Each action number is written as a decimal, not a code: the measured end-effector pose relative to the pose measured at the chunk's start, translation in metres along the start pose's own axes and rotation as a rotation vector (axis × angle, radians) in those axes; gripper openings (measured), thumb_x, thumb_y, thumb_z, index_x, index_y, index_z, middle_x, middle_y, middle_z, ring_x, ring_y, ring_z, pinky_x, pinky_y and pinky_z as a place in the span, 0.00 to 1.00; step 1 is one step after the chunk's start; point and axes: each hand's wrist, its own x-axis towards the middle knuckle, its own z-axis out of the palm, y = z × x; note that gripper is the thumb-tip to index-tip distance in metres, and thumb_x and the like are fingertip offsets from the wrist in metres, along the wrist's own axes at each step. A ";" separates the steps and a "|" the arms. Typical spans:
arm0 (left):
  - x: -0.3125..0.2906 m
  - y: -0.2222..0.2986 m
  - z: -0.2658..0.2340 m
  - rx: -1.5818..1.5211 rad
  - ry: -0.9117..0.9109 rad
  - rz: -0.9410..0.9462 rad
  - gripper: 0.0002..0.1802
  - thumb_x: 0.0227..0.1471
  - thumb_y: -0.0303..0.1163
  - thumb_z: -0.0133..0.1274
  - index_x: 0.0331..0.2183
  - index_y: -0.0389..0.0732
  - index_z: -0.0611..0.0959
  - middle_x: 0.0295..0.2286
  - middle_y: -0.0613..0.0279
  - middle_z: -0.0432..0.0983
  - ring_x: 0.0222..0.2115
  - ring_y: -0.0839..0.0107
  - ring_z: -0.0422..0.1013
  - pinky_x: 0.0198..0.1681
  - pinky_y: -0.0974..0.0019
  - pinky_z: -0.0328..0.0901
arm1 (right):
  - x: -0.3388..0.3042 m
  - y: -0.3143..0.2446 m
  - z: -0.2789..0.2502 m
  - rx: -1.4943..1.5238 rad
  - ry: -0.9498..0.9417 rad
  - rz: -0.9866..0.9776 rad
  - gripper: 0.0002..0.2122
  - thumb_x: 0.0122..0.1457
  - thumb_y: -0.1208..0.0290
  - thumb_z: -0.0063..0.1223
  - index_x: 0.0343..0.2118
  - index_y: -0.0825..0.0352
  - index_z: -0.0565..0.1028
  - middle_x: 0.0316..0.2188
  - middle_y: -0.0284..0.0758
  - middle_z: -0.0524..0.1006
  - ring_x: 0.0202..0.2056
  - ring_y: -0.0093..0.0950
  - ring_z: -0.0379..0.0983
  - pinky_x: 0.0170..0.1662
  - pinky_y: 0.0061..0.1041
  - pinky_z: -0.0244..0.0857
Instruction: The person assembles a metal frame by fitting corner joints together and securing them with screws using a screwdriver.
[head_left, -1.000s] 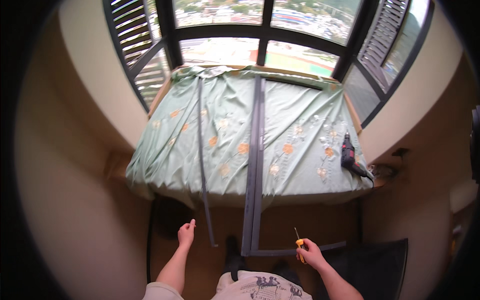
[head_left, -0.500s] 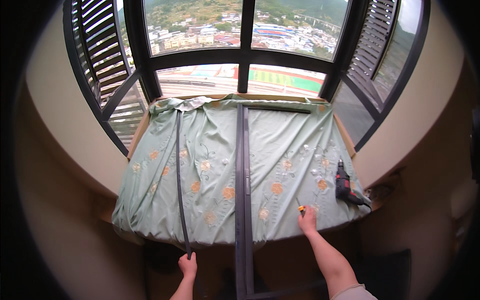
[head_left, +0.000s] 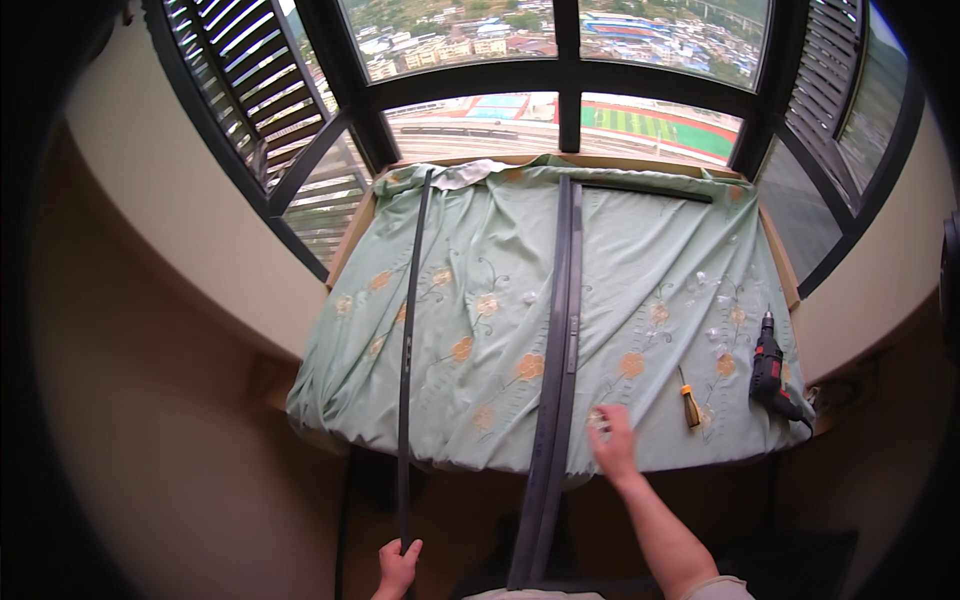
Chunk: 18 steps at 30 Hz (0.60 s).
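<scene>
My left hand [head_left: 398,566] is closed around the near end of a long, thin dark strip [head_left: 410,330], which runs away across the green flowered cloth [head_left: 500,400] toward the window. Over the near part of the cloth, my right hand [head_left: 614,440] is bent with its fingers curved and apart, and no tool shows in it. To its right lies a screwdriver [head_left: 690,405] with an orange-yellow handle. Between my hands, two dark metal bars [head_left: 558,350] lie side by side, their near ends hanging past the cloth's front edge.
A black and red power drill [head_left: 768,372] rests near the cloth's right edge. A shorter dark bar [head_left: 648,192] lies along the back. Dark-framed windows [head_left: 570,85] rise behind, with louvred shutters [head_left: 255,85] at the sides.
My right hand has let go of the screwdriver, which now lies on the cloth, and has moved left toward the bars. The left hand still holds the strip, and the view has shifted.
</scene>
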 end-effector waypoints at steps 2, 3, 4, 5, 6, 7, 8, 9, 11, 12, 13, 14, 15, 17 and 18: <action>-0.001 0.016 -0.011 -0.188 -0.152 -0.146 0.21 0.53 0.36 0.59 0.15 0.38 0.73 0.12 0.69 0.68 0.16 0.80 0.63 0.20 0.69 0.58 | -0.018 -0.063 0.045 0.282 -0.249 0.058 0.14 0.56 0.72 0.58 0.45 0.68 0.75 0.39 0.37 0.76 0.41 0.29 0.75 0.41 0.26 0.71; -0.001 0.017 -0.015 -0.272 -0.223 -0.135 0.20 0.56 0.35 0.57 0.16 0.41 0.73 0.14 0.74 0.67 0.17 0.84 0.62 0.20 0.73 0.56 | -0.026 -0.084 0.068 0.372 -0.371 0.078 0.15 0.59 0.70 0.56 0.47 0.69 0.74 0.42 0.37 0.77 0.44 0.29 0.75 0.43 0.26 0.71; -0.001 0.020 -0.019 -0.277 -0.219 -0.129 0.20 0.56 0.35 0.57 0.16 0.41 0.73 0.14 0.74 0.67 0.17 0.84 0.62 0.20 0.73 0.56 | -0.033 -0.117 0.085 0.500 -0.523 0.186 0.16 0.62 0.68 0.54 0.51 0.68 0.73 0.46 0.37 0.77 0.47 0.28 0.74 0.46 0.26 0.70; 0.001 0.028 -0.022 -0.381 -0.319 -0.109 0.20 0.56 0.34 0.56 0.16 0.42 0.72 0.14 0.75 0.66 0.17 0.85 0.61 0.20 0.73 0.55 | -0.038 -0.123 0.111 0.671 -0.656 0.251 0.18 0.65 0.67 0.50 0.55 0.69 0.70 0.49 0.37 0.76 0.50 0.27 0.73 0.50 0.26 0.68; 0.002 0.032 -0.023 -0.483 -0.418 -0.091 0.20 0.57 0.34 0.55 0.16 0.42 0.71 0.14 0.76 0.65 0.17 0.86 0.60 0.20 0.74 0.55 | -0.045 -0.139 0.134 0.839 -0.677 0.315 0.20 0.67 0.65 0.48 0.57 0.70 0.67 0.51 0.37 0.75 0.51 0.27 0.72 0.52 0.25 0.66; 0.001 0.030 -0.023 -0.537 -0.467 -0.075 0.20 0.59 0.33 0.53 0.16 0.44 0.70 0.14 0.78 0.62 0.17 0.87 0.58 0.21 0.76 0.53 | -0.045 -0.162 0.146 0.945 -0.737 0.380 0.22 0.68 0.62 0.44 0.59 0.72 0.63 0.52 0.38 0.74 0.52 0.27 0.71 0.52 0.25 0.66; -0.003 0.029 -0.025 -0.540 -0.461 -0.073 0.20 0.59 0.33 0.53 0.16 0.44 0.70 0.14 0.78 0.62 0.17 0.87 0.58 0.21 0.76 0.53 | -0.048 -0.188 0.156 1.041 -0.770 0.462 0.24 0.70 0.58 0.39 0.62 0.70 0.60 0.54 0.40 0.72 0.53 0.29 0.71 0.52 0.26 0.66; -0.005 0.032 -0.024 -0.565 -0.505 -0.063 0.20 0.59 0.32 0.53 0.16 0.44 0.70 0.14 0.78 0.62 0.17 0.87 0.58 0.21 0.76 0.53 | -0.047 -0.204 0.163 1.194 -0.772 0.550 0.23 0.70 0.57 0.36 0.60 0.70 0.61 0.51 0.40 0.74 0.50 0.30 0.73 0.50 0.27 0.67; -0.006 0.035 -0.020 -0.602 -0.596 -0.024 0.21 0.60 0.32 0.51 0.16 0.44 0.68 0.14 0.78 0.61 0.18 0.87 0.56 0.21 0.75 0.51 | -0.045 -0.218 0.174 1.340 -0.751 0.628 0.23 0.71 0.57 0.33 0.59 0.70 0.62 0.47 0.41 0.75 0.47 0.31 0.74 0.48 0.27 0.69; -0.006 0.037 -0.019 -0.608 -0.614 -0.014 0.21 0.60 0.32 0.51 0.16 0.44 0.68 0.14 0.78 0.61 0.18 0.87 0.56 0.21 0.75 0.51 | -0.042 -0.215 0.180 1.444 -0.715 0.617 0.21 0.71 0.57 0.32 0.55 0.69 0.64 0.41 0.40 0.76 0.39 0.30 0.74 0.43 0.27 0.69; -0.006 0.037 -0.019 -0.624 -0.644 -0.001 0.21 0.59 0.32 0.51 0.15 0.44 0.68 0.14 0.78 0.60 0.18 0.86 0.55 0.21 0.75 0.50 | -0.042 -0.219 0.181 1.549 -0.687 0.606 0.19 0.71 0.57 0.31 0.51 0.69 0.66 0.35 0.39 0.76 0.32 0.29 0.74 0.37 0.26 0.69; -0.007 0.038 -0.019 -0.639 -0.675 0.013 0.21 0.59 0.32 0.51 0.15 0.44 0.68 0.14 0.78 0.60 0.18 0.86 0.55 0.21 0.74 0.50 | -0.043 -0.223 0.179 1.541 -0.677 0.600 0.19 0.71 0.57 0.31 0.51 0.69 0.66 0.35 0.39 0.76 0.32 0.29 0.74 0.37 0.26 0.69; -0.008 0.041 -0.020 -0.631 -0.669 0.035 0.21 0.59 0.32 0.51 0.15 0.44 0.67 0.14 0.78 0.59 0.17 0.86 0.54 0.21 0.74 0.49 | -0.045 -0.226 0.175 1.526 -0.636 0.594 0.18 0.71 0.57 0.31 0.48 0.68 0.66 0.30 0.37 0.74 0.27 0.27 0.69 0.32 0.25 0.65; -0.007 0.043 -0.023 -0.621 -0.698 0.082 0.21 0.59 0.32 0.51 0.15 0.44 0.67 0.14 0.78 0.59 0.17 0.86 0.54 0.21 0.74 0.49 | -0.049 -0.243 0.165 1.523 -0.552 0.566 0.16 0.70 0.57 0.33 0.42 0.67 0.67 0.24 0.33 0.71 0.18 0.23 0.62 0.24 0.23 0.58; -0.009 0.042 -0.023 -0.606 -0.721 0.120 0.21 0.59 0.32 0.52 0.15 0.44 0.67 0.14 0.78 0.59 0.17 0.86 0.54 0.21 0.74 0.49 | -0.053 -0.247 0.161 1.518 -0.547 0.559 0.16 0.70 0.57 0.33 0.42 0.67 0.67 0.24 0.33 0.71 0.18 0.23 0.62 0.24 0.23 0.58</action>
